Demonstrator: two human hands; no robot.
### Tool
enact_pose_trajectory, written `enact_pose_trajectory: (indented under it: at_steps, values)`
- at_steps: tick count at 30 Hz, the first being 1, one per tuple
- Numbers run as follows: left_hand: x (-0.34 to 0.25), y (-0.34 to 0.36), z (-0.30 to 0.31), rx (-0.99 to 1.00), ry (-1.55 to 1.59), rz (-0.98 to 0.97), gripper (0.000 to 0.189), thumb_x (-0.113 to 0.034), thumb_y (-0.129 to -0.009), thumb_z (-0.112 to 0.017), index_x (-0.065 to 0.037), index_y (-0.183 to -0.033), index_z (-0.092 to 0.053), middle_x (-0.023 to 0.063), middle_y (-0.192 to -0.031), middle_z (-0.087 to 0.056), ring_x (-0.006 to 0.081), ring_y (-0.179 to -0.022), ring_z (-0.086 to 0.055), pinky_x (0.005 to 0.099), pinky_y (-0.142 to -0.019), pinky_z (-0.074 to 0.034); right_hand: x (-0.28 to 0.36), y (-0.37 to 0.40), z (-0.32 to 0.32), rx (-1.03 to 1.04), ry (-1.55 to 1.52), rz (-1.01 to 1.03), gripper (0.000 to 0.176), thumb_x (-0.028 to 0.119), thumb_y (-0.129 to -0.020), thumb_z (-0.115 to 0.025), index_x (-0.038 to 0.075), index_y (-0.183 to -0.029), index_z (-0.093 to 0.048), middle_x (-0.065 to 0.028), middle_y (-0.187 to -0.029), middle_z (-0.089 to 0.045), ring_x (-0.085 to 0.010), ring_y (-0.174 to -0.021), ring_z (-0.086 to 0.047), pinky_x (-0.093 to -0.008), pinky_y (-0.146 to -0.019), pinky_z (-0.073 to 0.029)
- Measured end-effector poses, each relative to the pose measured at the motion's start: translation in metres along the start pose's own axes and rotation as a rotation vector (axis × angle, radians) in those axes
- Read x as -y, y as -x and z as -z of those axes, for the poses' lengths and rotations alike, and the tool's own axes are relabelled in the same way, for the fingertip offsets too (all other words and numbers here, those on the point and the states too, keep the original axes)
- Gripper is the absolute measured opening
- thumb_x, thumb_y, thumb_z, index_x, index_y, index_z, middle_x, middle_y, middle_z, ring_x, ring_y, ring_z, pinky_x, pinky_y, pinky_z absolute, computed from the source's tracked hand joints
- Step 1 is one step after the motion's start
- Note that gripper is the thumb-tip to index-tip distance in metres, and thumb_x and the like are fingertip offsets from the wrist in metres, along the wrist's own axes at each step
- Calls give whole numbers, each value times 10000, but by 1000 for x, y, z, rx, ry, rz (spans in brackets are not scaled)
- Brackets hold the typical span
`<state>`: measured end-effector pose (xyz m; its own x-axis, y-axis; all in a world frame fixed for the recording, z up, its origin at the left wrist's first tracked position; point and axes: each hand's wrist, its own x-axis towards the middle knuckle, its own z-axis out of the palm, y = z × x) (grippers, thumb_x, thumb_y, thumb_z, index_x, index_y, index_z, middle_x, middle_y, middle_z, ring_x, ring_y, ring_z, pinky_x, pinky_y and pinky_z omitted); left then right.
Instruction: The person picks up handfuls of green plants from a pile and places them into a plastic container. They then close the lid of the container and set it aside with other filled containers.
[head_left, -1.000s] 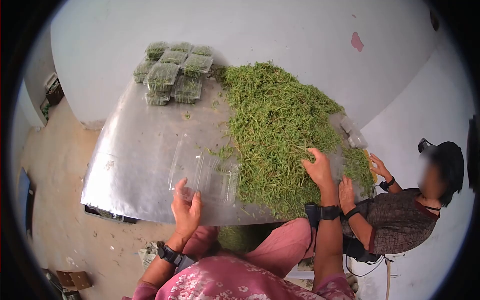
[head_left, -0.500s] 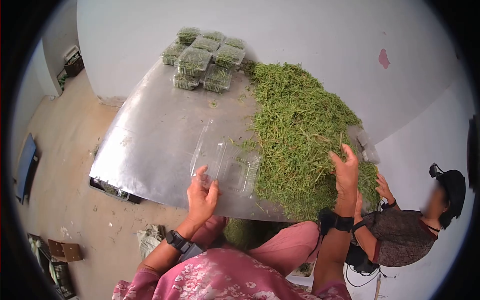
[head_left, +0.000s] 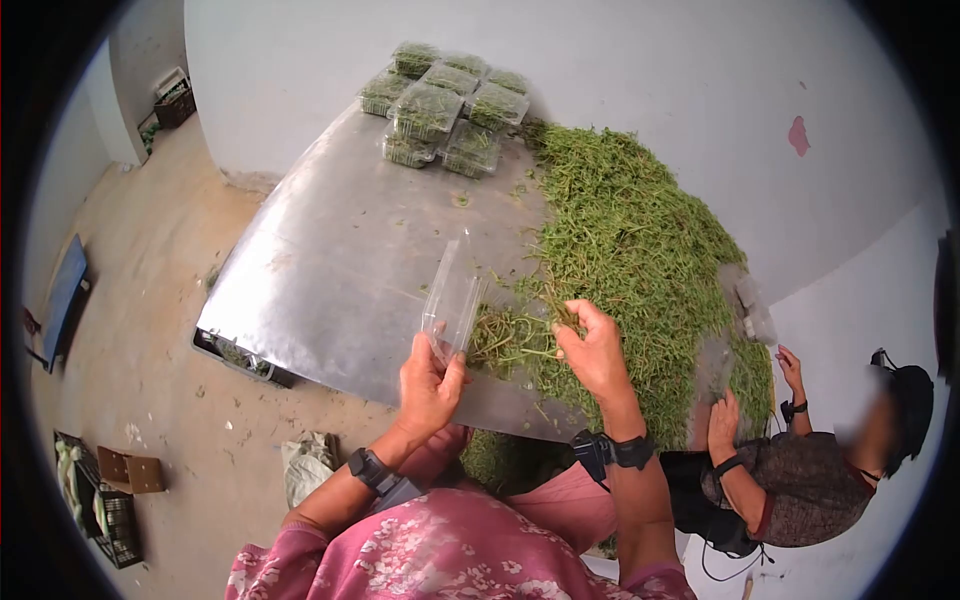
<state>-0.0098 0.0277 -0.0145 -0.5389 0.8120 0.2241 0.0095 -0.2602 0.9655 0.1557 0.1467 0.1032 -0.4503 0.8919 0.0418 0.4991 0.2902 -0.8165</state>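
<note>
My left hand (head_left: 432, 385) grips the side of a clear plastic clamshell box (head_left: 450, 300), whose lid is raised. Loose green stems (head_left: 500, 338) lie in and around the box's tray, partly hiding it. Just right of the tray is my right hand (head_left: 597, 352), its thumb and forefinger curled around a few thin stems that trail toward the box. Beyond and beside that hand spreads a large heap of cut greens (head_left: 630, 230) on the metal table (head_left: 330, 250).
Filled clear boxes (head_left: 425, 108) are stacked at the table's far end. At right, a co-worker (head_left: 800, 480) has hands by the heap's edge, near some empty-looking clear boxes (head_left: 752, 305). A dark crate (head_left: 240, 360) sits under the left edge; a cardboard box (head_left: 130, 470) stands on the floor.
My right hand has moved left from over the heap to the box, bringing stems. Greens now show at the tray. The co-worker's hands have shifted, and the view has turned slightly.
</note>
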Motion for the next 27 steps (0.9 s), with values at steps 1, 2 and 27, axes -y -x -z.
enact_pose_trajectory:
  at_steps: [1,2,27]
  values:
    - [0,0,1,2,-3,5,431,7,-899,-546,1,-1300,-387,56,-806,-570,97,-556,-582,228,-464,-463,1,-1,0,-18,-22,5,214,44,-860,-609,-33,-1059,-587,-57,-836,-632,-77,-649,-573,-266,-552,-516]
    - [0,0,1,7,-5,9,433,7,-899,-546,4,-1301,-386,57,-808,-571,99,-560,-584,229,-467,-465,4,-2,2,-39,-44,9,211,43,-860,-609,-30,-1056,-589,-58,-829,-630,-76,-631,-570,-261,-546,-517]
    - [-3,-2,0,49,-51,31,433,0,-898,-551,20,-1299,-392,51,-800,-578,104,-602,-593,243,-533,-495,-10,-23,-63,213,612,264,388,86,-772,-675,-8,-1131,-561,-198,-985,-562,-381,-895,-590,-450,-774,-478]
